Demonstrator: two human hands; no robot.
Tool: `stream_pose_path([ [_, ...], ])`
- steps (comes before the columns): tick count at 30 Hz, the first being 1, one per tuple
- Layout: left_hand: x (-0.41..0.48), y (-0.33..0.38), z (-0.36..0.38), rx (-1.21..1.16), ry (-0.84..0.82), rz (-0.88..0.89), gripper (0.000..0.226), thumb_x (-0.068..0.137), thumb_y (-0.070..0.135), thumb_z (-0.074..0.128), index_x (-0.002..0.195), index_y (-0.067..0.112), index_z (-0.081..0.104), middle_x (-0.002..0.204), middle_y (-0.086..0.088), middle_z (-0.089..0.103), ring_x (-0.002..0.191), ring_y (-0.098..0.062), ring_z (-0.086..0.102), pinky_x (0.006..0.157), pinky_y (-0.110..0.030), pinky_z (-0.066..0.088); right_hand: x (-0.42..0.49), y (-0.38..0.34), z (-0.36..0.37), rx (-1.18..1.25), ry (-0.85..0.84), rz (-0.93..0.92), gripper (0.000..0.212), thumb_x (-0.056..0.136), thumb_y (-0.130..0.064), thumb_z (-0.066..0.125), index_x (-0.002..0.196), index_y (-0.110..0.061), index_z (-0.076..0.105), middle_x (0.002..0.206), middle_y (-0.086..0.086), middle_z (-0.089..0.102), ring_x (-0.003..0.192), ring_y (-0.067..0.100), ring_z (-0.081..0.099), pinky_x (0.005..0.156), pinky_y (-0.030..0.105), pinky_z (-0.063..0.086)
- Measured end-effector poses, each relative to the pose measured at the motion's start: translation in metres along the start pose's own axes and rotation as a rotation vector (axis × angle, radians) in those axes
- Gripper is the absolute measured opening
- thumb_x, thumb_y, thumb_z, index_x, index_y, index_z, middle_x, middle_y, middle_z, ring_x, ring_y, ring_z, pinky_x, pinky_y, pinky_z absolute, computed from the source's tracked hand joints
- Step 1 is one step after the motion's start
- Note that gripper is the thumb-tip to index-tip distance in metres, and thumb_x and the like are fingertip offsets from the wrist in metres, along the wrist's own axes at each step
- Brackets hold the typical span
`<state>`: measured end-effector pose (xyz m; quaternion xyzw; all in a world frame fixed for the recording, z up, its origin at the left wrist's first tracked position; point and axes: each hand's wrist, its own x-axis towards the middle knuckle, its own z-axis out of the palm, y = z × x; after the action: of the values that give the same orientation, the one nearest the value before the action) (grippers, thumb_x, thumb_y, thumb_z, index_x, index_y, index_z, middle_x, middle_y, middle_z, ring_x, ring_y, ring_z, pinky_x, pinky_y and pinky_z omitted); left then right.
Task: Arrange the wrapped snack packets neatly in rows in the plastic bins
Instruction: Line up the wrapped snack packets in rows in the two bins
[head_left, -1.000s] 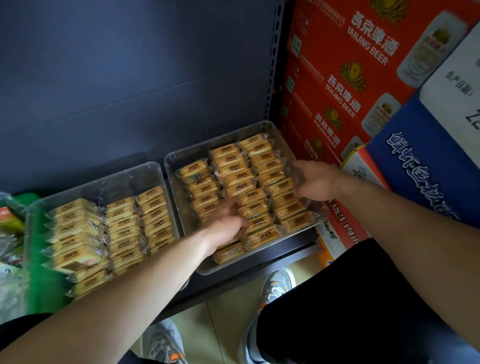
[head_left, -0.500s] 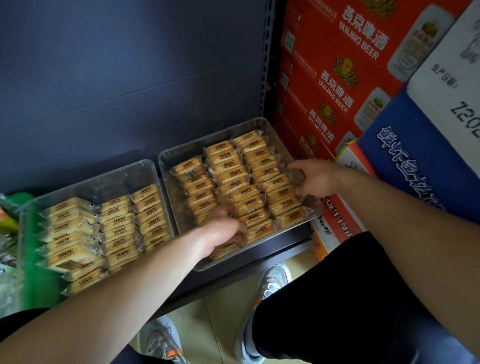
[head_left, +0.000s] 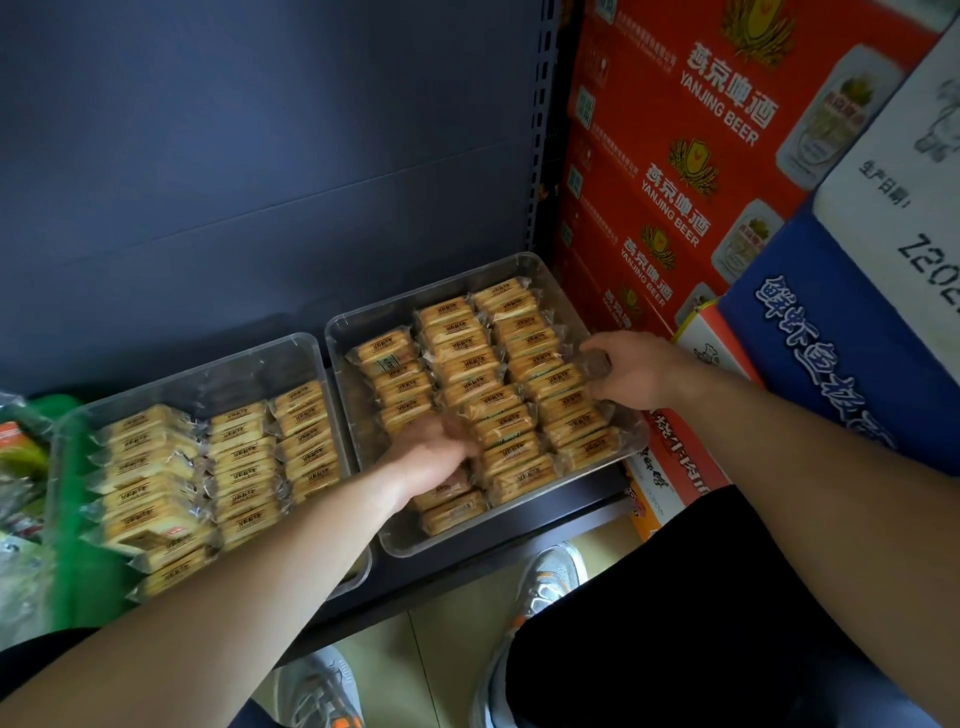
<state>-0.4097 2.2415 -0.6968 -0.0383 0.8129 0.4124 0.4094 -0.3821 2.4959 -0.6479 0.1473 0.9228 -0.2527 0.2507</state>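
Note:
Two clear plastic bins stand side by side on a dark shelf. The right bin (head_left: 631, 457) holds three rows of yellow wrapped snack packets (head_left: 467, 358). My left hand (head_left: 431, 454) reaches into its near part, between the left and middle rows, with fingers curled round packets there and hiding some of them. My right hand (head_left: 631, 369) is at the bin's right side, thumb and curled fingers pinching the ends of the right-row packets (head_left: 550, 382). The left bin (head_left: 218, 366) also holds three rows of packets (head_left: 244, 467), some tilted at its near left.
Red beer cartons (head_left: 675, 156) are stacked right of the shelf, with a blue and white box (head_left: 841, 332) in front of them. A green basket (head_left: 72, 561) with other goods sits at the far left. My shoes (head_left: 550, 582) rest on the tiled floor below the shelf edge.
Both hands stay in the right bin. My left hand has nudged slightly among the packets; the right hand keeps its place at the right row. The view has shifted a little.

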Motion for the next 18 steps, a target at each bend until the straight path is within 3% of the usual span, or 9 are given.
stream_pose_path([
  [2,0.009,-0.002,-0.004,0.054,0.104,0.001,0.007,0.094,0.031,0.071,0.096,0.027,0.066,0.102,0.003,0.072,0.095,-0.02,0.072,0.091,-0.04,0.059,0.002,0.0,0.0,0.009,0.02,-0.006,0.056,0.093,-0.021,0.071,0.145,-0.02,0.05,0.136,0.006,0.06,0.117,0.021,0.057,0.088,0.025,0.041],
  [5,0.018,-0.002,-0.001,0.04,0.195,-0.029,0.027,0.088,0.04,0.074,0.108,0.024,0.065,0.105,0.003,0.07,0.098,-0.022,0.069,0.093,-0.043,0.058,0.007,-0.002,0.003,-0.022,0.026,-0.012,0.05,0.094,-0.021,0.068,0.142,-0.02,0.052,0.133,0.005,0.06,0.109,0.018,0.054,0.085,0.024,0.039],
  [9,0.03,-0.002,0.01,-0.1,0.247,-0.05,0.058,0.078,0.049,0.076,0.125,0.023,0.055,0.115,-0.002,0.069,0.101,-0.028,0.069,0.09,-0.048,0.059,0.014,-0.008,0.006,-0.157,0.067,-0.02,0.057,0.094,-0.027,0.066,0.147,-0.025,0.047,0.142,0.004,0.044,0.127,0.026,0.047,0.1,0.036,0.043],
  [12,0.029,0.004,0.014,-0.109,0.312,-0.065,0.047,0.089,0.039,0.073,0.126,0.02,0.053,0.113,-0.004,0.067,0.1,-0.027,0.069,0.083,-0.042,0.059,0.018,-0.017,0.009,-0.263,0.139,-0.089,0.056,0.093,-0.028,0.064,0.147,-0.027,0.047,0.147,0.001,0.04,0.131,0.028,0.04,0.103,0.042,0.041],
  [15,0.033,0.005,0.014,-0.104,0.274,-0.032,0.029,0.093,0.028,0.071,0.119,0.02,0.063,0.106,0.001,0.07,0.097,-0.018,0.066,0.063,-0.023,0.046,0.023,-0.028,0.017,-0.296,0.111,-0.172,0.057,0.095,-0.03,0.063,0.149,-0.024,0.045,0.151,0.001,0.041,0.135,0.026,0.04,0.11,0.042,0.039],
  [16,0.032,0.006,0.014,-0.111,0.25,-0.014,0.028,0.093,0.025,0.071,0.119,0.02,0.063,0.106,0.003,0.07,0.098,-0.017,0.065,0.064,-0.022,0.044,0.025,-0.031,0.021,-0.294,0.087,-0.192,0.058,0.095,-0.031,0.063,0.149,-0.024,0.044,0.151,0.001,0.042,0.136,0.025,0.041,0.112,0.041,0.038],
  [18,0.033,0.008,0.015,-0.092,0.194,0.033,0.031,0.091,0.02,0.072,0.121,0.024,0.064,0.111,0.006,0.069,0.104,-0.015,0.063,0.08,-0.025,0.048,0.03,-0.036,0.026,-0.276,0.033,-0.205,0.058,0.095,-0.033,0.064,0.149,-0.024,0.044,0.15,0.002,0.045,0.136,0.025,0.043,0.111,0.043,0.04],
])
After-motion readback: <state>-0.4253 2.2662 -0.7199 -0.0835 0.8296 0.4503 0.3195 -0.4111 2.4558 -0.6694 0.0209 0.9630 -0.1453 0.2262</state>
